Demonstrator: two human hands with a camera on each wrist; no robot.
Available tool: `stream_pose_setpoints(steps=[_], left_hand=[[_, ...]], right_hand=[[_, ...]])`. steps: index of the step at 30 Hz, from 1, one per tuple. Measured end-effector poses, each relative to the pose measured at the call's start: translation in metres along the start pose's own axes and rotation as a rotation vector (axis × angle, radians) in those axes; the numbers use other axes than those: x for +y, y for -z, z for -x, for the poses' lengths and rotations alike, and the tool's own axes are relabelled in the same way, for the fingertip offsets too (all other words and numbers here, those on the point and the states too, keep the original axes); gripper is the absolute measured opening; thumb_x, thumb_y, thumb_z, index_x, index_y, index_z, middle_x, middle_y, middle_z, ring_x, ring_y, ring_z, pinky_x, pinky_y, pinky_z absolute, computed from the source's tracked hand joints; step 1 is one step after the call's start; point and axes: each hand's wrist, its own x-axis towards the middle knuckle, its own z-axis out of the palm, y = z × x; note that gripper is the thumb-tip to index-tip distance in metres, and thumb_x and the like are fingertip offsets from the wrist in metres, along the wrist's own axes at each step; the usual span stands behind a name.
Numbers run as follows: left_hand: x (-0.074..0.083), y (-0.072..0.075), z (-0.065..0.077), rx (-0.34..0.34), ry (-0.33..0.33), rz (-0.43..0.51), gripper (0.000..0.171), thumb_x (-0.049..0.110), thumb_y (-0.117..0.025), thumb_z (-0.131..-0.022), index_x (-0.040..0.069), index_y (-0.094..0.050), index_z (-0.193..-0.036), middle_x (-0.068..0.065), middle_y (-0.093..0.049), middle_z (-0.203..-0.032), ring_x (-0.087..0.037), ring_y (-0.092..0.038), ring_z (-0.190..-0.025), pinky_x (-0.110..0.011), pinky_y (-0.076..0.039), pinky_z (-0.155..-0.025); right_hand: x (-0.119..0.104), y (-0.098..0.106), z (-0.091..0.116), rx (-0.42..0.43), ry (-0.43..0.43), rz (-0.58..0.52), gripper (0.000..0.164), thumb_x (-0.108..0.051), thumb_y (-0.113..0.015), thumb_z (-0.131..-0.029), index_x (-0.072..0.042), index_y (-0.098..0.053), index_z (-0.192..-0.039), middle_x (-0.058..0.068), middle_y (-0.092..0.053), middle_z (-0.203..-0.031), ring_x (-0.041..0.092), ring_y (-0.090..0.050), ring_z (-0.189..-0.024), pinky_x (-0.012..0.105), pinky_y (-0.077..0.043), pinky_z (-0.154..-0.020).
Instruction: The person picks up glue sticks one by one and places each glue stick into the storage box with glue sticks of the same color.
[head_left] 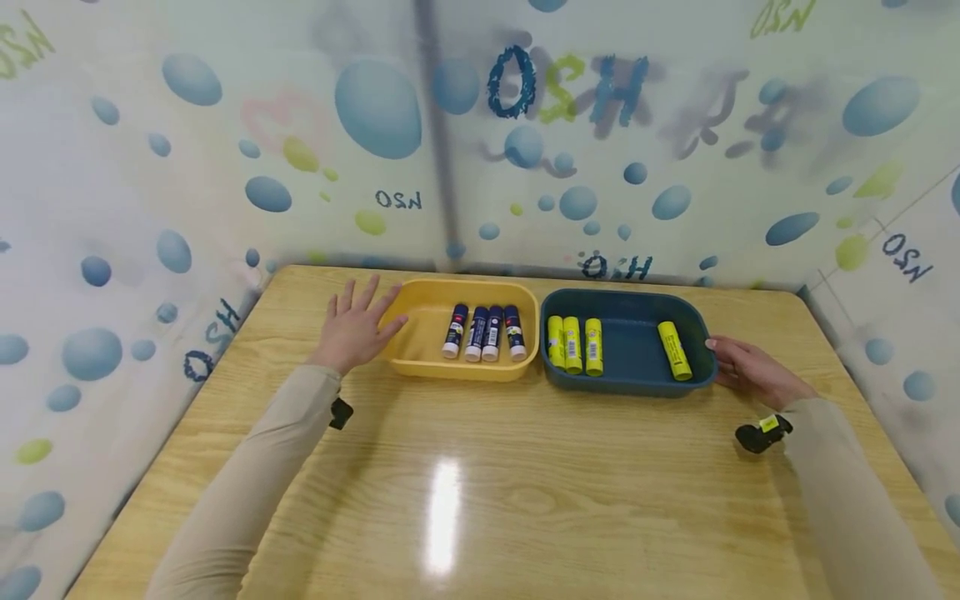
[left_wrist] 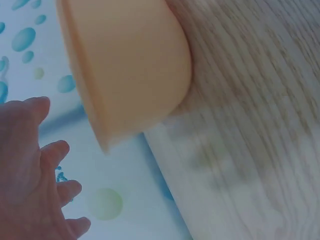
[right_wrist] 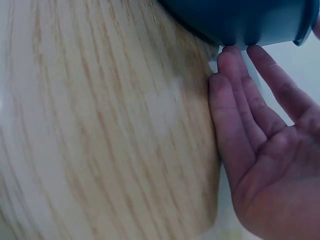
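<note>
A yellow tray (head_left: 423, 367) holds several dark blue glue sticks (head_left: 476, 333) with white ends. At its left end my left hand (head_left: 350, 333) has its fingers spread, overlapping the rim in the head view. The left wrist view shows those fingers (left_wrist: 62, 150) apart from the tray's outer wall (left_wrist: 130, 65). Beside the yellow tray sits a dark blue tray (head_left: 633, 354) with yellow glue sticks: three (head_left: 573, 344) at its left and one tilted stick (head_left: 675, 351) at its right. My right hand (head_left: 757, 371) touches this tray's right end, its nearly straight fingertips (right_wrist: 255, 50) at the outer wall and thumb by the rim.
Both trays stand end to end near the back edge of the wooden table (head_left: 525, 467). Behind and at both sides hang white sheets (head_left: 480, 217) printed with blue and green spots. A black wrist camera (head_left: 763, 434) is worn at the right wrist.
</note>
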Motion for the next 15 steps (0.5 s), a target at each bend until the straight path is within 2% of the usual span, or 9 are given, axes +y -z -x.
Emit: stream_pose_setpoints(steps=[7, 12, 15], left_hand=[[-0.012, -0.008, -0.004, -0.003, 0.039, -0.002, 0.071, 0.062, -0.026, -0.098, 0.022, -0.017, -0.156, -0.011, 0.004, -0.16, -0.041, 0.018, -0.14, -0.064, 0.008, -0.108], [-0.016, -0.01, -0.004, -0.002, 0.046, 0.002, 0.075, 0.067, -0.022, -0.096, 0.023, -0.016, -0.156, -0.01, 0.006, -0.16, -0.038, 0.022, -0.14, -0.063, 0.011, -0.107], [-0.017, -0.009, -0.003, -0.007, 0.047, 0.005, 0.075, 0.067, -0.022, -0.096, 0.023, -0.014, -0.156, -0.01, 0.007, -0.16, -0.038, 0.023, -0.139, -0.063, 0.013, -0.107]], right_hand=[[-0.003, 0.003, 0.003, -0.018, 0.005, 0.036, 0.08, -0.039, -0.041, -0.103, 0.01, 0.001, -0.149, -0.014, -0.055, -0.106, -0.001, -0.057, -0.096, 0.024, -0.051, -0.086], [-0.007, 0.005, 0.011, -0.002, 0.11, 0.14, 0.07, -0.033, -0.043, -0.104, 0.008, -0.008, -0.15, -0.015, -0.055, -0.111, 0.0, -0.059, -0.098, 0.024, -0.051, -0.085], [-0.012, 0.005, 0.016, 0.034, 0.177, 0.238, 0.066, -0.031, -0.042, -0.105, 0.005, -0.012, -0.151, -0.004, -0.05, -0.129, -0.002, -0.055, -0.105, 0.022, -0.049, -0.087]])
